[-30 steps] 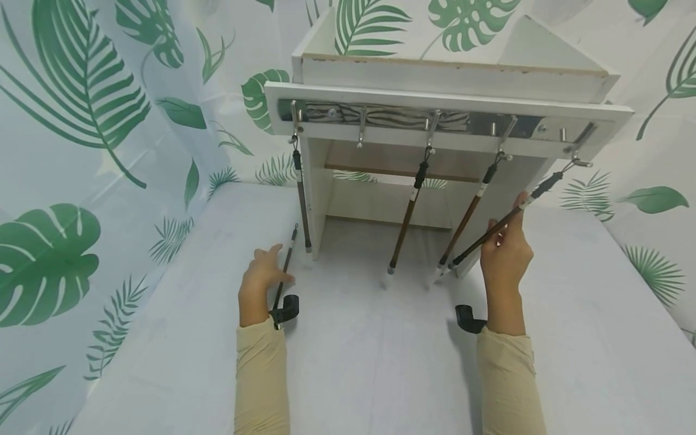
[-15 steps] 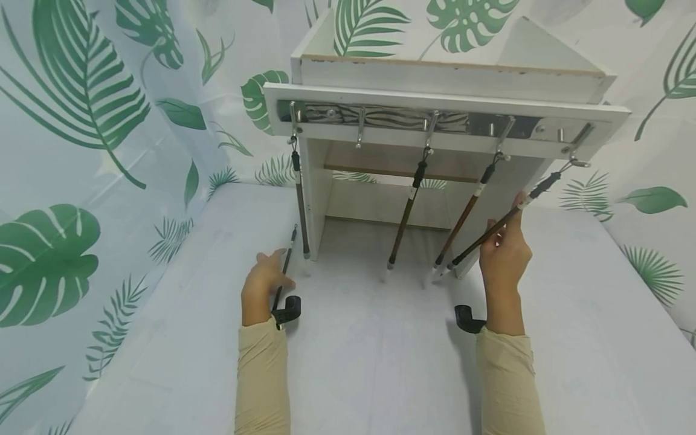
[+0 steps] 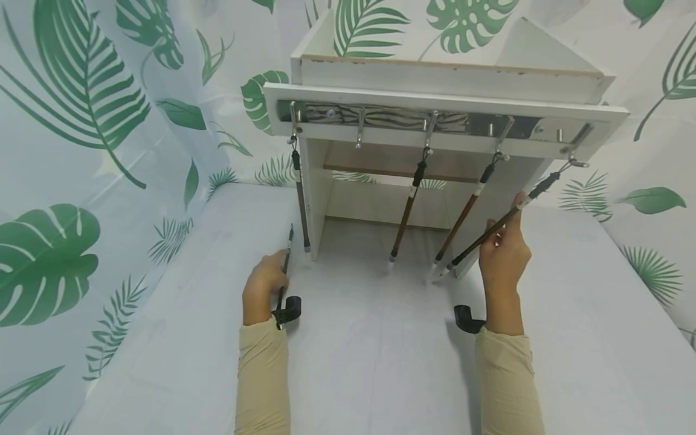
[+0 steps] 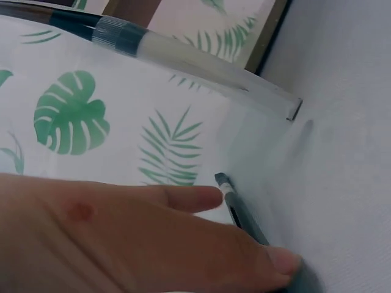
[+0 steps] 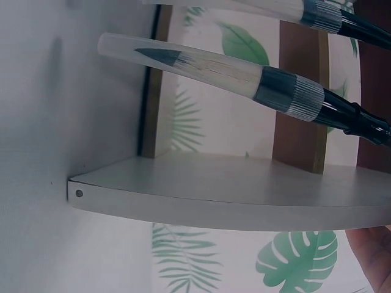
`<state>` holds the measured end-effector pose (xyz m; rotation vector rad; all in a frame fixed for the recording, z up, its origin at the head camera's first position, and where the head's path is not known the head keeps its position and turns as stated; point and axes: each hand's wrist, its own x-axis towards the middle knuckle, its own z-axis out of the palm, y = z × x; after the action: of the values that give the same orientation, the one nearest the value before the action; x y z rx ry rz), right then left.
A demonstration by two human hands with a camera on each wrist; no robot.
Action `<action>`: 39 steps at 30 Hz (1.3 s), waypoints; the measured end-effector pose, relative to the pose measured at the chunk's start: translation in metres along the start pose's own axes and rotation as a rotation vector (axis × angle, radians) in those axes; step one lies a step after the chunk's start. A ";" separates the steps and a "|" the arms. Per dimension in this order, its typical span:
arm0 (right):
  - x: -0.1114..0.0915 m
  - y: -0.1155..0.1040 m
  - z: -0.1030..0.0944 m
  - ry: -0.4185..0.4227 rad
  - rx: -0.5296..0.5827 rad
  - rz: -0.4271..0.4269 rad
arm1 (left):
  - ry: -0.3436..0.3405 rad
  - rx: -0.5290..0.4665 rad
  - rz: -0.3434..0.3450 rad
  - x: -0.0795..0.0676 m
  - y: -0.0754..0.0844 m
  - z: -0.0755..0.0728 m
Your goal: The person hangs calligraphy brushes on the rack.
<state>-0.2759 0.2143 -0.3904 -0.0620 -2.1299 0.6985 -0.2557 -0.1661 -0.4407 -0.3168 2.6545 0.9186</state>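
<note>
My left hand [image 3: 264, 279] pinches a slim dark calligraphy brush [image 3: 289, 239] lying on the white surface left of the rack. In the left wrist view, the thumb crosses this brush [image 4: 243, 215], and part of its shaft is hidden behind the hand. Over on the right, my right hand [image 3: 504, 252] holds the shaft of the rightmost calligraphy brush [image 3: 473, 246], which slants down-left while its cord loop stays on the end hook [image 3: 577, 158]. Only a bit of the right hand [image 5: 374, 251] shows in the right wrist view, at the lower right edge.
A white rack [image 3: 446, 96] bears a metal hook strip. Three more brushes hang there: one at left [image 3: 301, 199], one mid [image 3: 409, 208], one right [image 3: 469, 211]. The second hook [image 3: 360, 130] holds nothing. Clear caps cover brush tips [image 5: 183, 58]. Leaf-patterned cloth [image 3: 54, 260] surrounds the surface.
My left thumb and fingers have come together on the lying brush, whose upper end has shifted slightly left. The hanging brushes sway a little. My right hand stays nearly still.
</note>
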 end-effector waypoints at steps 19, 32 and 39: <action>0.004 0.002 -0.003 0.011 0.002 0.020 | 0.405 -0.252 0.338 -0.053 0.023 -0.057; -0.002 -0.003 0.001 -0.026 0.006 0.016 | 0.650 -0.424 0.641 -0.089 0.035 -0.056; -0.002 -0.001 -0.001 -0.016 0.002 0.013 | 0.594 -0.399 0.862 -0.099 0.053 -0.052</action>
<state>-0.2740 0.2136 -0.3907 -0.0700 -2.1455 0.7111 -0.1918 -0.1475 -0.3368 0.6383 3.1479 1.8569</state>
